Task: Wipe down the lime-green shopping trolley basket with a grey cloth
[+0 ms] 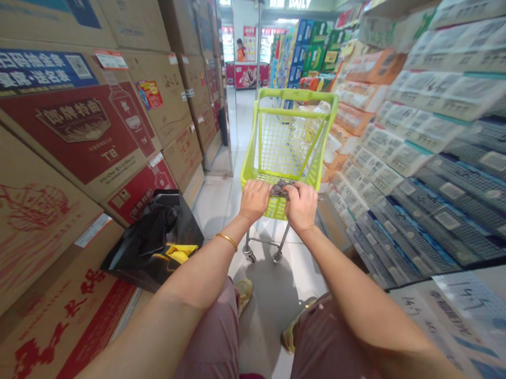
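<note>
A lime-green plastic shopping basket cart point(257, 170) on metal legs with casters stands directly in front of me. My left hand point(255, 200) is closed over its near edge, at the left. Close beside it on the right, my right hand point(301, 205) has its fingers closed on a crumpled grey cloth point(281, 187). The cloth lies bunched between both hands, against the cart's near edge. What the fingertips do beneath the edge is hidden. Some clear plastic packaging point(302, 130) shows through the mesh at the far right of the cart.
Stacked cartons point(86, 130) line the left side, with a black bag point(166, 224) at their foot. Packs of tissue point(426, 119) are piled along the right. A tiled aisle point(242, 121) runs ahead toward a person in orange point(241, 52) near a red counter point(250, 76).
</note>
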Demonstrator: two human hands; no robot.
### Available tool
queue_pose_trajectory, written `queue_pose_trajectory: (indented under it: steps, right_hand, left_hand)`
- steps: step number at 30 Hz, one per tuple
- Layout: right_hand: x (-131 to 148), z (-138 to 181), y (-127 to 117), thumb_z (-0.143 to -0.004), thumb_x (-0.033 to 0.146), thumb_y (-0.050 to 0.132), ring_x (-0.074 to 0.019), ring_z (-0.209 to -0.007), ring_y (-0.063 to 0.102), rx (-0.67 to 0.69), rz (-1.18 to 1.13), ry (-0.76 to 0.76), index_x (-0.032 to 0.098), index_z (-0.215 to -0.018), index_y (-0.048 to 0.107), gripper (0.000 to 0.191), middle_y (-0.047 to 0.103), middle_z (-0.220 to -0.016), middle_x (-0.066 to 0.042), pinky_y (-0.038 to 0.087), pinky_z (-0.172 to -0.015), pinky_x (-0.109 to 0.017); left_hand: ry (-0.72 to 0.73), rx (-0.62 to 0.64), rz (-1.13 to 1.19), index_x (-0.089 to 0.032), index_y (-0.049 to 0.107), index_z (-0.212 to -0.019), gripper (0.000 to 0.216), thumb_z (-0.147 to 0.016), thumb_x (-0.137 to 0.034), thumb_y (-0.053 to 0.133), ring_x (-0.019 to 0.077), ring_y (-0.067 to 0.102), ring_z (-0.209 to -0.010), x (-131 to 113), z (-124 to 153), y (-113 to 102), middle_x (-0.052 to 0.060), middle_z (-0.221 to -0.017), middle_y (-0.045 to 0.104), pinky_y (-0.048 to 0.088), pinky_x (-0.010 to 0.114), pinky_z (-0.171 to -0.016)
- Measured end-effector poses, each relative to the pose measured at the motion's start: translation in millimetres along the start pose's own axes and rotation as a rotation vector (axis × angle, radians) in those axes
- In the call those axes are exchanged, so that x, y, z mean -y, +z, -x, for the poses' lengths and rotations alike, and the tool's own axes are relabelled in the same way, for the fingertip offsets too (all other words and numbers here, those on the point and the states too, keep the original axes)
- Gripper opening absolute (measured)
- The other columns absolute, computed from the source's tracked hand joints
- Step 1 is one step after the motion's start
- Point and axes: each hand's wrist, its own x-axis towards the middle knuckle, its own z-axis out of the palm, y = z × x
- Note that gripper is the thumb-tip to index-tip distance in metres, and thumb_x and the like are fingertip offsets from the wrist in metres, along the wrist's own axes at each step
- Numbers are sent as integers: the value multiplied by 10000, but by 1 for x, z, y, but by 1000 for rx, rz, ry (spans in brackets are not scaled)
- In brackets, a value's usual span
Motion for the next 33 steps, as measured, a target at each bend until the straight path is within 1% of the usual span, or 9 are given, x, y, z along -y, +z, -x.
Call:
queue_pose_trajectory:
  steps: [3, 8, 11, 16, 18, 24, 26, 28, 33]
  right_hand:
    - [3, 8, 7, -884, 199, 388, -182, -826, 396, 22, 0, -35, 221, -930, 639, 257, 552, -958, -76, 260, -712, -310]
    - [6, 25, 18, -902, 244, 383, -174, -799, 400, 99, 21, -199, 222, -946, 635, 257, 575, -942, -71, 243, -701, -314]
    - [5, 33, 21, -903, 250, 384, -175, -785, 395, 133, 63, -221, 219, -946, 633, 254, 579, -933, -68, 231, -693, -316]
    - [6, 40, 22, -893, 253, 408, -173, -758, 386, 233, 73, -304, 217, -876, 625, 221, 576, -864, -51, 230, -690, -312]
    - [7, 35, 19, -892, 240, 406, -172, -771, 391, 200, 47, -278, 214, -899, 624, 221, 577, -890, -56, 237, -697, -310]
    - [5, 3, 0, -871, 180, 386, -180, -831, 409, -35, -1, -12, 223, -965, 618, 254, 544, -958, -67, 278, -735, -306]
    - [4, -1, -1, -871, 177, 377, -181, -838, 408, -68, -5, 26, 227, -965, 617, 262, 538, -969, -67, 284, -742, -308]
    - [3, 1, 1, -875, 182, 375, -184, -837, 406, -47, -8, 13, 225, -956, 620, 262, 541, -971, -72, 280, -735, -310]
    - [5, 19, 15, -893, 238, 390, -182, -822, 402, 104, 0, -110, 235, -975, 617, 242, 560, -973, -74, 257, -713, -313]
  left_hand:
    - [-5, 18, 14, -182, 533, -776, 308, -921, -267, 274, 220, 468, -788, 1, 0, 0, 76, -762, 550, 319, 360, -737]
    - [-29, 16, 30, -184, 529, -759, 356, -934, -277, 233, 213, 466, -782, 2, -1, -1, 75, -756, 544, 316, 360, -751]
    - [-28, 17, 24, -182, 528, -759, 373, -939, -290, 218, 210, 465, -787, 1, -1, -1, 74, -760, 546, 315, 358, -761]
    - [-17, 17, 9, -179, 528, -764, 386, -942, -294, 206, 206, 467, -790, 1, -1, -1, 70, -762, 543, 315, 354, -766]
    - [-13, 10, 2, -179, 528, -762, 382, -941, -294, 211, 205, 468, -783, 2, 0, -1, 67, -757, 542, 317, 351, -761]
    - [-2, -1, -8, -187, 524, -752, 330, -926, -279, 260, 218, 470, -781, 1, 0, -2, 72, -749, 545, 322, 358, -742]
    - [7, 8, -9, -190, 523, -747, 298, -914, -267, 288, 223, 469, -778, 1, 0, -2, 73, -748, 544, 324, 360, -735]
    - [10, 15, -6, -192, 524, -754, 274, -904, -261, 305, 227, 467, -782, 1, 0, -2, 76, -756, 544, 326, 363, -735]
    - [7, 7, 19, -191, 532, -784, 310, -917, -264, 262, 227, 460, -785, 5, 0, -1, 78, -762, 544, 326, 367, -744]
